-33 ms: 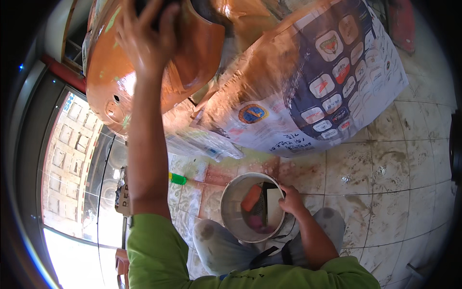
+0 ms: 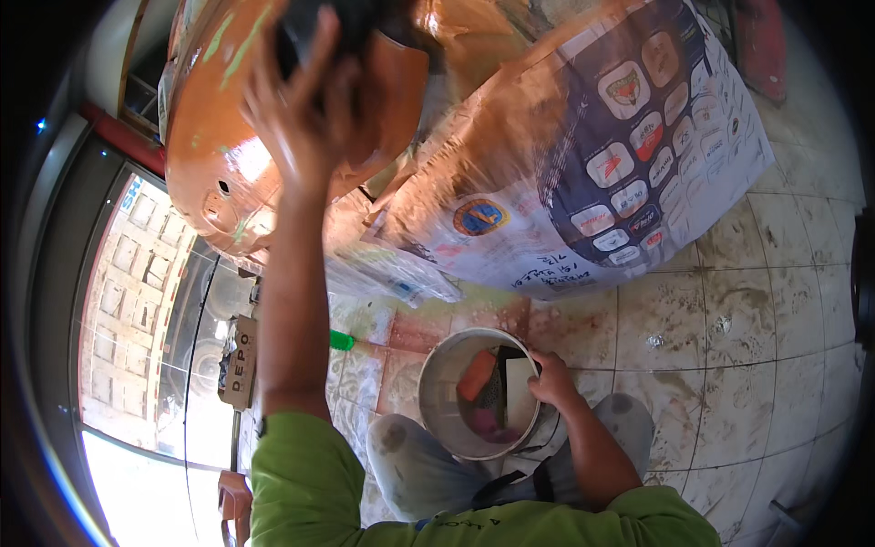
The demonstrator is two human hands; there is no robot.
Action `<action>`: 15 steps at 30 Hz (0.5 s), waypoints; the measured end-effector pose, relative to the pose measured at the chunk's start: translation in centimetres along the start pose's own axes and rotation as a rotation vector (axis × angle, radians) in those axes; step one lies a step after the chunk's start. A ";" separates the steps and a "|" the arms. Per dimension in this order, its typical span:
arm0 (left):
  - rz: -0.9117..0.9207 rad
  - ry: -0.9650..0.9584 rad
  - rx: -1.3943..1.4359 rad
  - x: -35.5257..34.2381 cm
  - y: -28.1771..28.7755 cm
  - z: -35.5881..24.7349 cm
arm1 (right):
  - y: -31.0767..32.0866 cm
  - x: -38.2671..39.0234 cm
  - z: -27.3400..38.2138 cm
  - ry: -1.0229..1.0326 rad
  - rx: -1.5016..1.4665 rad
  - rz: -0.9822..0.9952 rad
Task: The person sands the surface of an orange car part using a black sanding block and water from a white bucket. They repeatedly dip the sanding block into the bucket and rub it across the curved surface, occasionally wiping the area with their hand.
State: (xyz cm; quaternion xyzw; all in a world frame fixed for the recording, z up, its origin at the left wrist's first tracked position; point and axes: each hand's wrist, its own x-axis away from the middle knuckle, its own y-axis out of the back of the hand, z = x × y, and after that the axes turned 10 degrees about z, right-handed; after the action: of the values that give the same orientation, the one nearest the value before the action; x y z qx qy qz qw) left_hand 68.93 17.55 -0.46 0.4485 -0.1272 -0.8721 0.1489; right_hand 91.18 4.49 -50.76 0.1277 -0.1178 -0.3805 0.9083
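My left hand (image 2: 296, 105) is up on an orange curved body panel (image 2: 205, 150), its fingers on a dark object (image 2: 351, 27), perhaps a pad, that is blurred and cut off by the top edge. My right hand (image 2: 549, 376) grips the rim of a pale round bucket (image 2: 430, 383) low between my knees. Inside the bucket are an orange-red block (image 2: 476, 372), a pale flat piece (image 2: 518, 392) with a dark edge and something pink at the bottom. A large printed sheet (image 2: 556, 255), stained orange in places, covers the area right of the panel.
A dirty tiled floor (image 2: 738, 319) surrounds me. A green-handled tool (image 2: 342, 339) lies beyond the bucket. At the left are a cardboard box (image 2: 237, 365), a brown object (image 2: 232, 506) and a glass doorway (image 2: 128, 301). A red object (image 2: 761, 55) stands at the upper right.
My left hand and the dark object have moved to the right across the upper panel, and that forearm has shifted with them. My right hand stays on the bucket.
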 end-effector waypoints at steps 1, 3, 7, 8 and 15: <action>0.046 -0.009 0.005 4.0 0.3 -1.2 | 0.1 -0.3 0.2 0.010 -0.012 0.005; 0.125 -0.032 0.030 9.9 1.1 -2.2 | 0.1 0.0 0.0 0.016 -0.032 0.027; 0.089 -0.163 0.004 -0.5 1.8 0.1 | -0.7 -0.9 -0.9 0.063 0.012 0.000; 0.014 -0.171 -0.085 -4.7 0.9 1.8 | -0.6 -0.9 -1.2 0.041 0.019 -0.013; -0.003 -0.054 0.048 4.1 -0.2 -1.7 | -0.4 -1.1 -1.0 0.035 -0.008 -0.047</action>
State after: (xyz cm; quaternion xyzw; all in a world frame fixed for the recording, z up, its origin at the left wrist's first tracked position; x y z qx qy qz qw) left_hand 68.06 16.09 -4.54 0.4285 -0.1515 -0.8807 0.1335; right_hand 90.48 5.11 -51.95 0.1335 -0.0972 -0.3997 0.9016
